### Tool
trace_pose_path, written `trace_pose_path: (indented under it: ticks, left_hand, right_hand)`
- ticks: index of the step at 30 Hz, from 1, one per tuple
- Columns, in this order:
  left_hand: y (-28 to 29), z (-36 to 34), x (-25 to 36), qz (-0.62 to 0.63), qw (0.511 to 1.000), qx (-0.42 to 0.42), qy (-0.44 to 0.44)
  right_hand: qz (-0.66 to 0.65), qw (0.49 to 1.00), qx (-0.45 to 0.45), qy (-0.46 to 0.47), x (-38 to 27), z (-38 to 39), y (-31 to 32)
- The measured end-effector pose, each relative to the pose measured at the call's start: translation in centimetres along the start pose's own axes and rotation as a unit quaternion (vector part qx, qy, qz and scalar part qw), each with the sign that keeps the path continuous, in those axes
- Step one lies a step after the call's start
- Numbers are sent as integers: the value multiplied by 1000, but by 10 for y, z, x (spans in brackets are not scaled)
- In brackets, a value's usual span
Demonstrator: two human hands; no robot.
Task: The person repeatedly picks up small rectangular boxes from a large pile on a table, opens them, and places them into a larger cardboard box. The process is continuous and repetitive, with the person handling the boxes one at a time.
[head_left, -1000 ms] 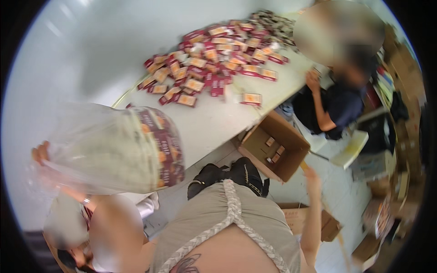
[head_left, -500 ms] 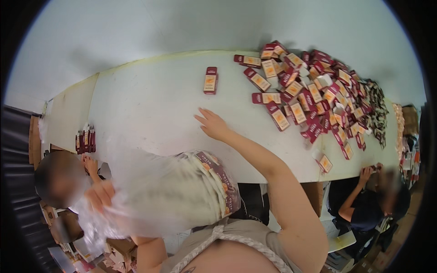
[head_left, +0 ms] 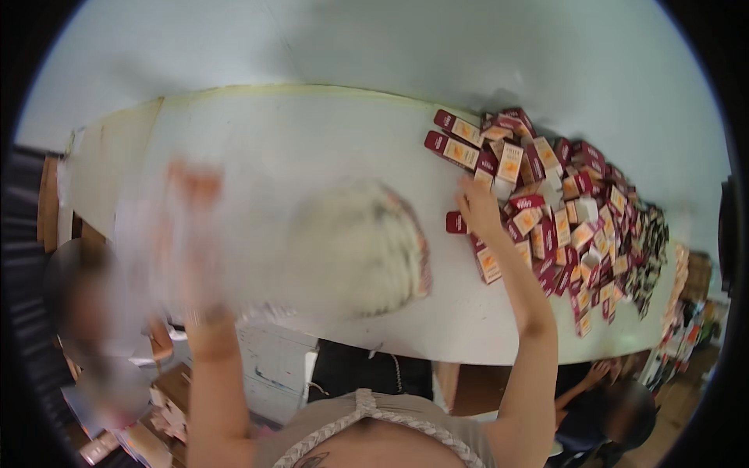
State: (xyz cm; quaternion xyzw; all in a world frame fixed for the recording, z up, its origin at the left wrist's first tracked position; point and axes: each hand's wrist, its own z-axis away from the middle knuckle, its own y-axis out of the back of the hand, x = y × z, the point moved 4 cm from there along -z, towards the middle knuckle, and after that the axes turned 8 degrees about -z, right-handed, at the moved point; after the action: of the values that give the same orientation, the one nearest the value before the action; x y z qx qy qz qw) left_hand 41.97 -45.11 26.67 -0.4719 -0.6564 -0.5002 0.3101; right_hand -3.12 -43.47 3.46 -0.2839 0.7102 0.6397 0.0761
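Observation:
My left hand (head_left: 193, 204) is raised and blurred by motion. It grips the mouth of a clear plastic bag (head_left: 351, 249) that holds several red and orange boxes and hangs over the white table (head_left: 296, 148). My right hand (head_left: 477, 209) reaches out to the near edge of a heap of small red and orange boxes (head_left: 562, 210) on the right of the table. Its fingers rest on the boxes there; whether it grasps one I cannot tell.
A seated person (head_left: 86, 312) is at the lower left beside cardboard boxes (head_left: 168, 398). Another person (head_left: 608, 413) sits low at the lower right, under the table's end. A pale wall rises behind the table.
The view has swung so the heap lies further right. My right hand has moved from the bare table across to the heap. The bag has lifted higher in my left hand.

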Motion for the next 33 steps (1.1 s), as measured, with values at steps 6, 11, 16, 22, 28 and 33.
trace_pose_path:
  ticks: [6,11,16,22,28,33]
  left_hand:
    - [-135,-224,-158,-447,892,-70,1]
    - [-74,-54,-147,-413,911,-14,10]
    - [-16,55,-242,-433,888,11,152]
    - [-33,20,-197,-599,801,1,-8]
    - [-12,-123,-60,-265,937,229,13]
    - [-2,-241,54,-125,943,290,-102]
  right_hand:
    - [-490,833,-42,-254,-46,48,-20]
    - [-174,953,195,-152,-18,25,-9]
    - [-142,947,235,-168,37,-44,-5]
    - [-114,947,265,-141,10,-67,29]
    - [-336,837,363,-234,-67,-118,169]
    - [-627,665,400,-75,-77,-215,279]
